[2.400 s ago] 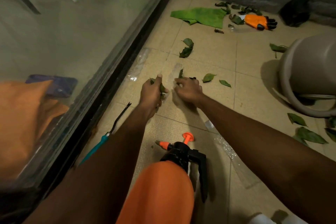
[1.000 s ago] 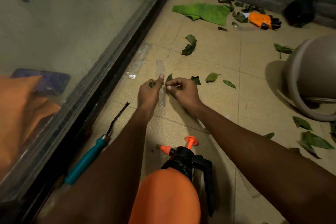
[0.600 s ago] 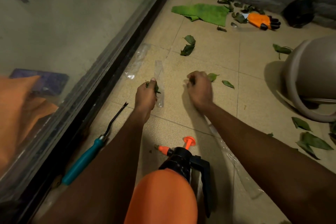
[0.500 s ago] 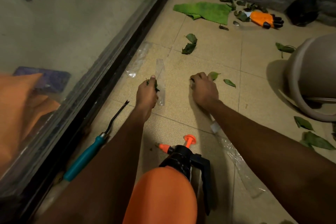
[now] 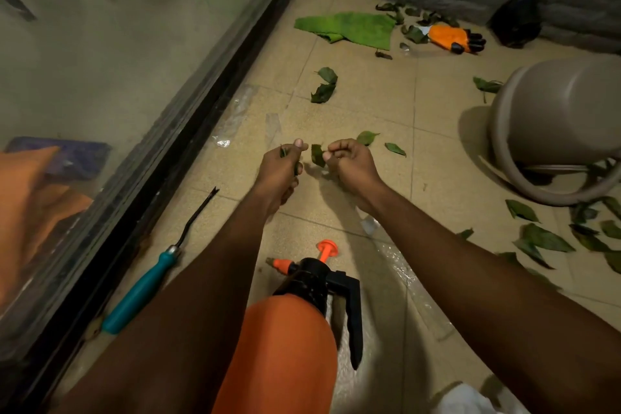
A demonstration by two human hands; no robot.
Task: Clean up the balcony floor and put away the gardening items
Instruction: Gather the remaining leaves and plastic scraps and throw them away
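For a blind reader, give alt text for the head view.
The left hand grips green leaves and the right hand pinches one dark green leaf over a beige tiled floor. An orange spray bottle and teal-handled weeding tool lie nearby.

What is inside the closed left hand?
Green leaves: their tips stick out of the left hand beside the thumb. How many it holds cannot be seen, because the hand covers the rest.

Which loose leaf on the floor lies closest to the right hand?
The light green leaf just beyond the right hand; the smaller leaf lies farther right.
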